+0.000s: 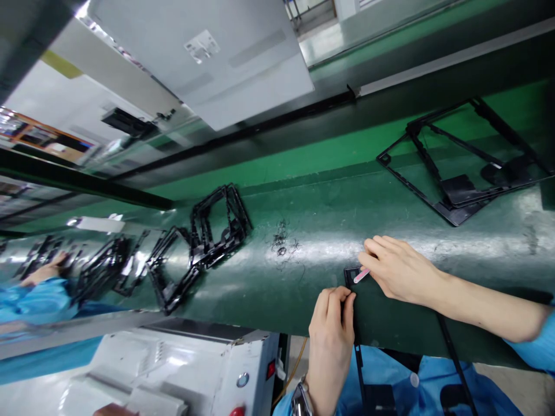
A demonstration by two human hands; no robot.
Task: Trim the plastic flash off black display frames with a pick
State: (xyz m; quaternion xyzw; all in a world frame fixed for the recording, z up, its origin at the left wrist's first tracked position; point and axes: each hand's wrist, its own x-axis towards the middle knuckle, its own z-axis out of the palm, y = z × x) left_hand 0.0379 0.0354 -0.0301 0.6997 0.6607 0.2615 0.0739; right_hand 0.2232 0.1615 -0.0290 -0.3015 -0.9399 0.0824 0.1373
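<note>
My left hand pinches the edge of a black plastic frame near its corner. The frame reaches over the bench edge toward my body, and my fingers and arm cover part of it. Between the closed fingers of my right hand is a slim pink and white stick-like tool. Its pale tip lies at the corner of the frame, just beyond my left fingertips; whether it touches cannot be made out.
Two similar frames overlap at the right of the green bench. Thin black scraps lie mid-bench. Stacked frames stand further left, near another person's hand. A white machine with buttons adjoins the bench front.
</note>
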